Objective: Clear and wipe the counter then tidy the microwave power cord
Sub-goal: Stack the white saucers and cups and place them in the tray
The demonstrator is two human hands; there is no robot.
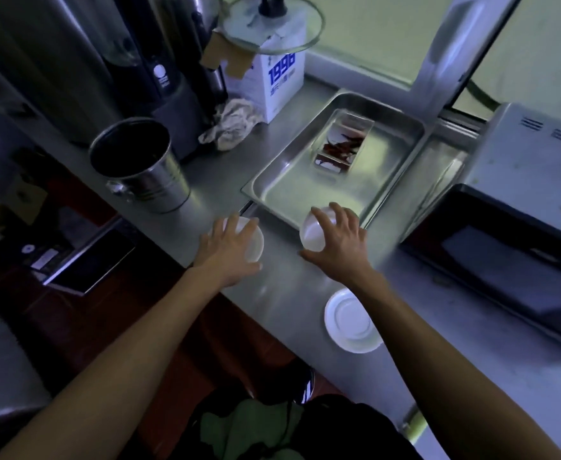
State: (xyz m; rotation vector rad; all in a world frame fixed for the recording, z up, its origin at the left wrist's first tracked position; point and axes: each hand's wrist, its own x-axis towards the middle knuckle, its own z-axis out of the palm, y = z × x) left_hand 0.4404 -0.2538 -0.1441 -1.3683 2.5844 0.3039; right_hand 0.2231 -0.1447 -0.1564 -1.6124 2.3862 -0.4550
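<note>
Counter [282, 293] bowls: left hand [229, 250] and right hand [338, 247] each grip one.

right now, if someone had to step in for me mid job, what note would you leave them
Left hand: fingers curled over a white bowl near the counter's front edge.
Right hand: gripping a second white bowl beside the steel tray.
A white saucer sits on the counter nearer the person; a crumpled rag lies by the appliances; the microwave stands at right.
Done: nothing visibly cleared.
Left: remove bowls and saucer, wipe, tidy the cord, which is not in view.
</note>
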